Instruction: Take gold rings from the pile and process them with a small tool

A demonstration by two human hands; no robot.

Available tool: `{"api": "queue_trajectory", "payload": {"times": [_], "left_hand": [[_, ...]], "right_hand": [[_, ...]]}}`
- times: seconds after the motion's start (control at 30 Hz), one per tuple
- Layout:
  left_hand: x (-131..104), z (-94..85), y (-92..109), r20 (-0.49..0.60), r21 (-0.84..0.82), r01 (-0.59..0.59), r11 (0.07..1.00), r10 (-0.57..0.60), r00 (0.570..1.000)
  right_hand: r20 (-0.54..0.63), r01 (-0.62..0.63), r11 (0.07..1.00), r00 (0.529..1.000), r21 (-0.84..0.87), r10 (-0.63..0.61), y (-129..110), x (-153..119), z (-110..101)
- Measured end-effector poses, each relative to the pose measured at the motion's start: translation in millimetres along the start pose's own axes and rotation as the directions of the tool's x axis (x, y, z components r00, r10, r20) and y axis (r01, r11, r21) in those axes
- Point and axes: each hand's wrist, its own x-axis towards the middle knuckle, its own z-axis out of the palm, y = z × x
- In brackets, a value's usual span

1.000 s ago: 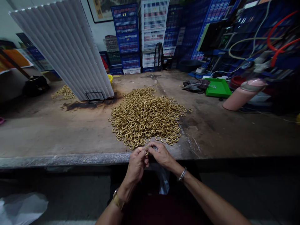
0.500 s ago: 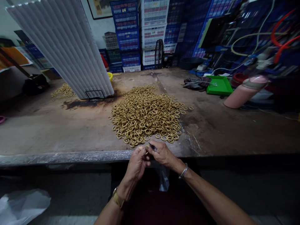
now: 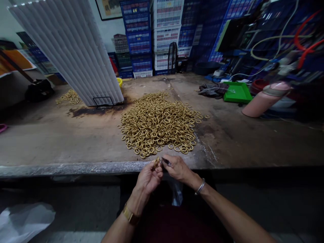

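Just off the table's front edge, my left hand [image 3: 150, 178] pinches a brass-coloured ring [image 3: 156, 162] between thumb and fingers. My right hand [image 3: 178, 167] is closed around a small dark pointed tool [image 3: 166, 161], perhaps a knife; the fingers cover most of it. Its tip points toward the ring, close beside it; whether they touch, I cannot tell. Beyond both hands lies a broad heap of brass-coloured rings [image 3: 159, 123] on the table. Several single rings lie loose along the heap's edges.
A tall ribbed white panel [image 3: 76, 54] leans in a black wire stand on the worn table [image 3: 63, 141]. Behind it lies a smaller ring pile [image 3: 69, 98]. To the right are a green tray [image 3: 237, 92] and a pink bottle [image 3: 264, 99]. Stacked crates [image 3: 139, 42] line the back.
My hands have drawn slightly apart. The ring now shows more clearly in my left fingers, and more of the dark tool is visible in my right hand.
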Motion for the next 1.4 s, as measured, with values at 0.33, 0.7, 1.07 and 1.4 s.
{"api": "queue_trajectory", "payload": {"times": [0.33, 0.7, 1.07, 1.4], "left_hand": [[1.4, -4.0, -3.4, 0.064, 0.058, -0.054, 0.997, 0.050, 0.997], [-19.5, -22.3, -3.4, 0.164, 0.215, 0.030, 0.976, -0.067, 0.984], [-24.4, -36.6, 2.2, 0.158, 0.097, -0.022, 0.995, 0.006, 0.987], [-12.1, -28.2, -1.8, 0.090, 0.086, -0.074, 0.993, 0.066, 0.994]], "right_hand": [[0.113, 0.065, 0.982, 0.993, -0.176, -0.045, -5.1, 0.4, -2.4], [-0.073, -0.213, 0.909, 0.977, -0.358, 0.200, 10.0, 9.2, -1.5], [-0.199, -0.245, 0.903, 0.963, -0.354, 0.184, 5.5, 12.0, 1.8], [-0.123, -0.210, 0.902, 0.977, -0.377, 0.176, 9.8, 22.8, 1.3]]}}
